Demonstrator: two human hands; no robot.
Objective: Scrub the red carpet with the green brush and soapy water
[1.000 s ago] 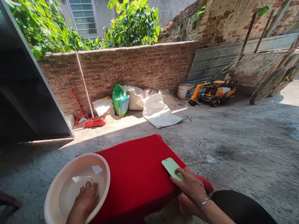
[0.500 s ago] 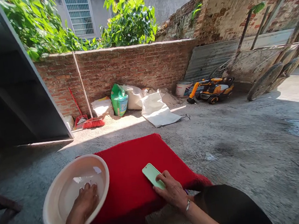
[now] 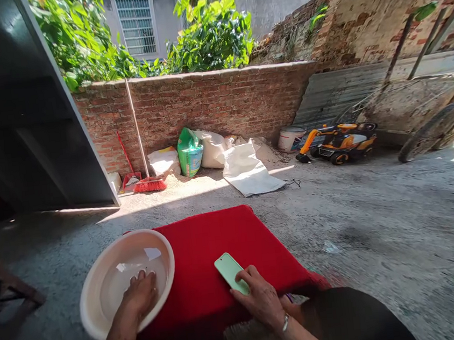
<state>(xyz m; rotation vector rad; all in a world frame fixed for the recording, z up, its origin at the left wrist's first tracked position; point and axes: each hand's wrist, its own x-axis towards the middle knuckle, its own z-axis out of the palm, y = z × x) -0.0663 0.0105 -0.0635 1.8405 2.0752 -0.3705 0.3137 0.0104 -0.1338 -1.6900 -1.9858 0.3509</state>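
Observation:
My left hand (image 3: 142,296) reaches into a pale pink plastic basin (image 3: 89,301) of water at the left. Its fingers point forward, slightly apart, with their tips in or at the water; I see nothing held in them. My right hand (image 3: 260,296) grips the near end of a light-green phone case (image 3: 228,270), thumb on the left edge and fingers over the right. The case lies slanted on or just above a red cloth (image 3: 205,232) covering a low table. A small dark hole shows near its far end. The palm hides its near corner.
Beyond the table, a red broom (image 3: 150,184), a green sack (image 3: 190,152) and a white sack (image 3: 251,170) lie by a brick wall (image 3: 219,98). A toy excavator (image 3: 340,144) stands at right, near a bucket (image 3: 289,138). A dark metal door (image 3: 34,114) is at left.
The view has swung slightly left, so most things sit further right in it. My left hand stays in the basin, and my right hand still grips the phone case.

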